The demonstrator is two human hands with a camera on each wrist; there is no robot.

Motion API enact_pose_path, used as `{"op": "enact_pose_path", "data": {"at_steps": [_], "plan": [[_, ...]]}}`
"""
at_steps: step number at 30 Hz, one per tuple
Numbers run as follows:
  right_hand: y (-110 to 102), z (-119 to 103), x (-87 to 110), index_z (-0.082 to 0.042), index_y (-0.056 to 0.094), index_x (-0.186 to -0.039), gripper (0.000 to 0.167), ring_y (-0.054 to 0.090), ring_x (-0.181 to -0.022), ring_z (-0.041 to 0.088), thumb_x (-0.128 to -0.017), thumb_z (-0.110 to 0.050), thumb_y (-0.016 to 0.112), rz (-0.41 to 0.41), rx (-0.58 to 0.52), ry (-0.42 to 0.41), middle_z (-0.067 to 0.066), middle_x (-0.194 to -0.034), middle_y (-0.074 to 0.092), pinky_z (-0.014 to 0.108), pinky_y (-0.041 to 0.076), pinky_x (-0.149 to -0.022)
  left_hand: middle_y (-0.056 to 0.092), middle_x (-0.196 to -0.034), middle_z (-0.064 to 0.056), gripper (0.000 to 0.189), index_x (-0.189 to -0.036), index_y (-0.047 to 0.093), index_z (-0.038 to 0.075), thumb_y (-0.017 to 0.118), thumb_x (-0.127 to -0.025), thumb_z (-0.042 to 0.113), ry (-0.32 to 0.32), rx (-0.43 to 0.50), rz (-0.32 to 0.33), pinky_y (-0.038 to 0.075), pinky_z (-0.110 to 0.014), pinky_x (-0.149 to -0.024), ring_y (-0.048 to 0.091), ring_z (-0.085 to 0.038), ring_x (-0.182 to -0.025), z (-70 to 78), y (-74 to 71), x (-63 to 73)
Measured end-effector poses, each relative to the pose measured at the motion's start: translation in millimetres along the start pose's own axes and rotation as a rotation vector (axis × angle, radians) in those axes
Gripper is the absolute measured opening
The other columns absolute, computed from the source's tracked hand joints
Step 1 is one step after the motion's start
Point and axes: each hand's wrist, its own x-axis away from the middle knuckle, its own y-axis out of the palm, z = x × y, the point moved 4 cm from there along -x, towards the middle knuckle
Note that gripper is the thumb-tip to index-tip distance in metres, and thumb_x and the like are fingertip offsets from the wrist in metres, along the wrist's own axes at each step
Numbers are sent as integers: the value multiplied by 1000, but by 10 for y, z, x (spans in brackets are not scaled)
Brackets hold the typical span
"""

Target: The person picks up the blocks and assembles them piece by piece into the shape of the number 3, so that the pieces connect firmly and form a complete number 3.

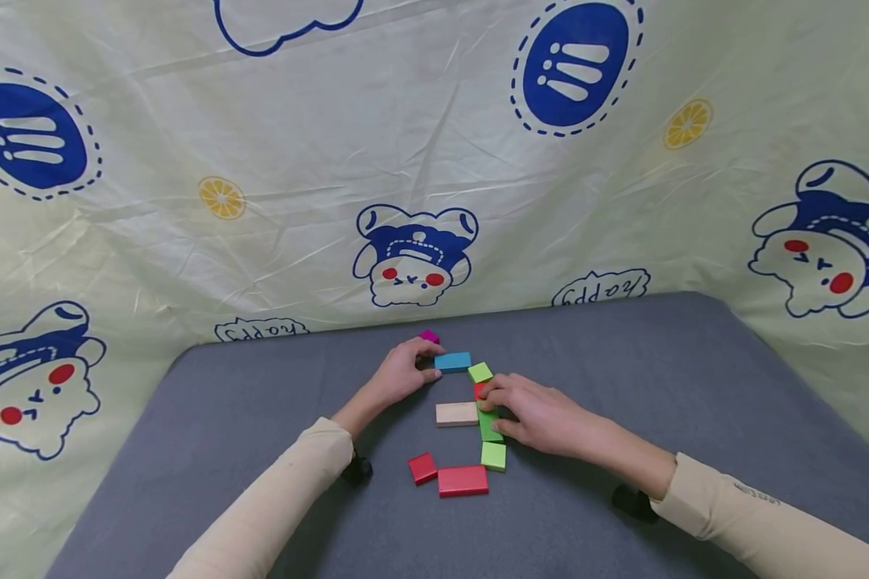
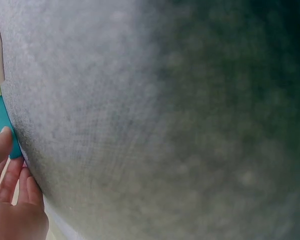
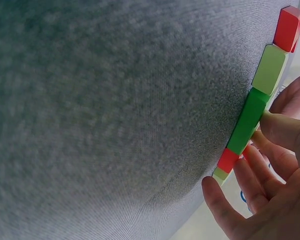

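In the head view my left hand (image 1: 403, 370) pinches the left end of a blue block (image 1: 454, 363) between thumb and fingers; the left wrist view shows the thumb on the blue block's (image 2: 3, 120) side. A magenta block (image 1: 428, 335) lies just beyond those fingers. My right hand (image 1: 543, 412) rests against the column's right side, its fingertips touching a small red block (image 1: 479, 392) and its thumb a green block (image 1: 490, 426). The right wrist view shows the thumb against the green block (image 3: 247, 121), with loosely spread fingers near the red block (image 3: 228, 160).
A light green block (image 1: 480, 372) sits at the column's top, and another light green block (image 1: 494, 457) at its bottom. A plain wooden block (image 1: 456, 415) extends left from the middle. A long red block (image 1: 463, 481) and a tilted red block (image 1: 423, 469) lie nearer on the grey table (image 1: 261, 418).
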Motion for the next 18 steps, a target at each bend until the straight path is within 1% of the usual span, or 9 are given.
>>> {"op": "enact_pose_path", "data": {"at_steps": [8, 12, 18], "plan": [[-5, -6, -8, -14, 72, -115, 27, 50, -119, 21, -89, -18, 74, -3, -1, 15, -1, -125, 56, 44, 52, -83, 63, -117, -8, 29, -119, 68, 6, 71, -90, 8, 18, -10, 9, 43, -41, -99, 57, -23, -109, 29, -3, 13], [-5, -3, -9, -14, 72, -116, 28, 50, -119, 20, -89, -19, 74, -3, -1, 14, -1, -126, 56, 45, 52, -83, 63, -118, -8, 29, -119, 68, 6, 71, -90, 8, 16, -9, 8, 43, -41, -100, 56, -23, -110, 30, -1, 13], [6, 10, -3, -13, 71, -116, 27, 50, -119, 20, -89, -18, 74, 2, -8, 4, -1, -125, 56, 45, 52, -83, 62, -122, -9, 33, -123, 65, 6, 71, -91, 9, 11, 15, -1, 42, -41, -101, 55, -24, -112, 27, -7, 24]]}}
